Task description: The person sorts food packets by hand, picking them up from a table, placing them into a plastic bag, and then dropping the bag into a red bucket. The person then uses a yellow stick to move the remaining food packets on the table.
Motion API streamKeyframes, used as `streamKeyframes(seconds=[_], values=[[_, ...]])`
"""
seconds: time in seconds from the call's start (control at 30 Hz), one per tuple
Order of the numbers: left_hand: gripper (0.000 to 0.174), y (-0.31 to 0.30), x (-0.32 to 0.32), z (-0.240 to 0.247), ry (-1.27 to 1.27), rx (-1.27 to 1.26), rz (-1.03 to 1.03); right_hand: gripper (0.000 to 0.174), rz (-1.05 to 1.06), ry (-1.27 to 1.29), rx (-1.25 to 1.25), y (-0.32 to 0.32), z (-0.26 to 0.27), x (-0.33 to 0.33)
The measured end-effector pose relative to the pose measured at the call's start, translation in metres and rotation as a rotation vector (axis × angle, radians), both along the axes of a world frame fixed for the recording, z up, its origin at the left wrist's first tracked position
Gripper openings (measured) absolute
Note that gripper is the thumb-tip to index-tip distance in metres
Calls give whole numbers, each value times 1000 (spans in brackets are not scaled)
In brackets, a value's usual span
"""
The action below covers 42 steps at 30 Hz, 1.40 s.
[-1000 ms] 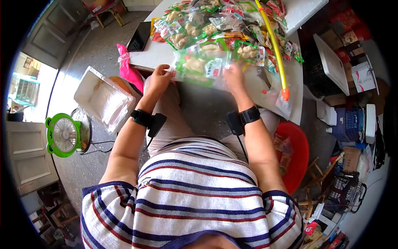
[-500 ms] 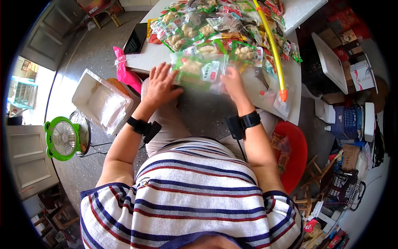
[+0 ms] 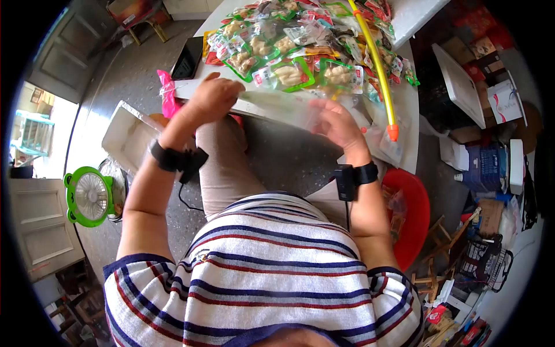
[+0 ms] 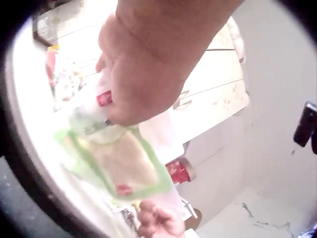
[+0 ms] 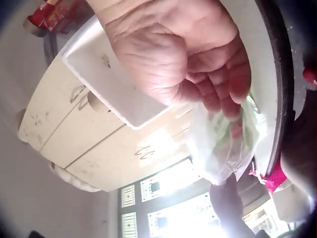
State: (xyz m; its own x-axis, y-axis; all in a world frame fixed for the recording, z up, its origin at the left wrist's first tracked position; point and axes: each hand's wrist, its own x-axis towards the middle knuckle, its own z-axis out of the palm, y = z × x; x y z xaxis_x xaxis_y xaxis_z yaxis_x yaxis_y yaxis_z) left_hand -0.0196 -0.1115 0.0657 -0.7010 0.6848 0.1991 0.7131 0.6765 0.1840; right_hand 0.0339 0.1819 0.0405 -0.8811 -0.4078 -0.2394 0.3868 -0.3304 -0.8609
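Between both hands stretches a clear plastic bag [image 3: 277,105], blurred and tilted in the head view. In the left wrist view, a green-bordered food packet [image 4: 126,161] shows inside it. My left hand [image 3: 217,98] grips one end of the bag with curled fingers. My right hand [image 3: 338,124] is at the other end, its fingers loosely bent and spread. In the right wrist view, the right fingertips [image 5: 230,106] overlap the plastic, palm toward the camera. Just beyond the bag, another green-edged packet [image 3: 289,75] lies on the white table [image 3: 254,107].
Food packets [image 3: 260,46] are heaped at the back of the table, with a yellow tube [image 3: 376,63] across them. A phone [image 3: 188,58] lies at the left edge. A foam box [image 3: 130,136] and green fan [image 3: 89,195] stand left; a red tub [image 3: 413,220] is right.
My left hand opened flat over the bag, then gripped its end and rose up and left. The bag tilted away from the head view. My right fingers loosened and spread.
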Motion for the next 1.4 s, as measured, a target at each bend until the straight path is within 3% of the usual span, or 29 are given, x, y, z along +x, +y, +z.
streamKeyframes(seconds=[0.03,0.1,0.2,0.23,0.27,0.3,0.4,0.47,0.63,0.7,0.77,0.87,1.0,1.1,1.2,1.3,1.33,1.4], values=[[19,2,-3,23,-204,24,40,30,14,2,32,0,8,2],[19,0,-28,34,-384,26,-68,28,40,12,97,-2,20,4],[20,16,-69,26,-555,-92,-98,18,131,138,573,-7,-1,-15],[20,22,-82,13,-506,-159,-127,16,181,178,722,-7,-7,-19],[20,25,-93,0,-443,-114,-134,17,-31,204,751,-16,-13,-17],[20,28,-101,-13,-381,-70,-142,19,-68,223,823,-18,-18,-20],[18,37,-110,-45,-327,141,171,23,-147,286,1027,-12,-36,-34],[19,36,-105,-51,-216,284,221,26,-139,356,1141,-7,-51,-40],[25,21,-65,-54,-17,533,415,29,-238,298,1070,-7,-58,-41],[33,14,-54,-68,-199,437,592,31,-258,283,1031,-6,-62,-39],[34,9,-44,-80,-295,310,599,36,-282,313,989,-8,-62,-36],[32,5,-25,-76,-355,322,588,44,-264,226,902,-13,-59,-16],[26,2,-19,-87,-232,205,474,54,-257,317,1101,-22,-45,2],[24,5,-22,-90,-227,190,499,54,-284,320,1069,-24,-45,0],[19,3,-25,-93,-259,326,476,49,-467,375,903,-26,-55,1],[14,7,-29,-79,-682,732,542,42,-628,87,387,-28,-40,0],[13,16,-28,-60,-738,862,510,32,-700,74,350,-31,-30,-3],[13,24,-42,-33,-791,921,473,25,-626,-18,193,-22,-16,-16]])
